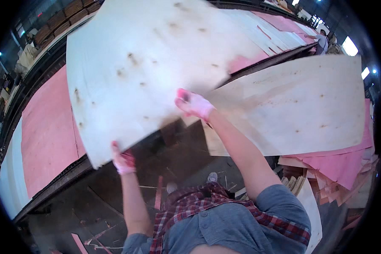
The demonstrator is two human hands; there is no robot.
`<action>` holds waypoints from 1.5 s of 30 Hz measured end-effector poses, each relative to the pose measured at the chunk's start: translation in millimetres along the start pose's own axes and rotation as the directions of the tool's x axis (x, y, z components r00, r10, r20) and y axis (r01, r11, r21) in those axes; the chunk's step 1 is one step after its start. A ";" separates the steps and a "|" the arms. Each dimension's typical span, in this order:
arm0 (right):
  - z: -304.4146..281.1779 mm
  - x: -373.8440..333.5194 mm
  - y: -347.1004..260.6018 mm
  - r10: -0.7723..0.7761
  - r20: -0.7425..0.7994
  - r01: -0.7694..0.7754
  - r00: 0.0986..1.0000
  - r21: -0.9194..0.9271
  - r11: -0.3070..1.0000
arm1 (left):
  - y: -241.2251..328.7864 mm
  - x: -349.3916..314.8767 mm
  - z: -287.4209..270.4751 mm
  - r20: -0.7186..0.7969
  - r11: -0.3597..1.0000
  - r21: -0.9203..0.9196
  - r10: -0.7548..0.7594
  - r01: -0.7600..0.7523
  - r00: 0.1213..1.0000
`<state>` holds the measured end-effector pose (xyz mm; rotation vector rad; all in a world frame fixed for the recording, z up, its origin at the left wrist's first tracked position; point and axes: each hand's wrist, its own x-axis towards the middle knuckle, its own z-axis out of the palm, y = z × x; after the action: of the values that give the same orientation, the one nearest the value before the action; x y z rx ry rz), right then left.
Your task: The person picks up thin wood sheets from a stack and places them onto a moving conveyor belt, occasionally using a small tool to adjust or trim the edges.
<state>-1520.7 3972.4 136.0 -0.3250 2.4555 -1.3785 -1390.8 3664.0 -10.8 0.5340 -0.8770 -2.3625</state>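
Observation:
A large pale wood veneer sheet (114, 97) with brown knots slants across the upper middle, its far part blurred. Gloved in white and pink, my left hand (123, 161) is closed on the sheet's near edge, toward the left corner. My right hand (193, 104), in a matching glove, is closed on the same sheet farther to the right. The fingertips under the sheet are hidden. To the right of my right forearm lies a second pale veneer sheet (305, 106), on top of a pile.
A long bench (78, 167) runs beyond me, bearing pink sheets (48, 131) and pale sheets. The pile at right has ragged pink veneer edges (343, 167). Wood scraps (78, 243) litter the floor. Another person (321, 42) stands at the bench's far right.

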 end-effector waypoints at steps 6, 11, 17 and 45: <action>-93.2 -140.2 270.7 0.438 -0.281 -0.220 0.854 0.568 0.793 | -10.2 43.1 -4.3 -0.296 0.945 0.199 -0.194 0.259 0.935; -109.8 -269.3 418.7 0.831 -0.197 -0.449 0.521 0.764 0.463 | -173.6 -49.0 -19.1 -0.475 0.412 0.678 -0.385 0.608 0.791; -36.3 -392.1 540.9 0.987 0.092 -0.402 0.131 0.915 -0.031 | -301.1 -105.8 8.0 -0.242 -0.143 0.969 -0.722 0.202 0.648; -103.3 -252.8 499.4 0.904 -0.427 0.012 -0.017 0.904 0.427 | -432.9 -201.1 73.2 0.048 -0.142 0.411 -0.983 -0.900 0.177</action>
<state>-1348.0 4395.8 -202.8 2.1948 1.6618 -2.2418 -1432.4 4096.0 -222.5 -1.1956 -3.7876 -0.3043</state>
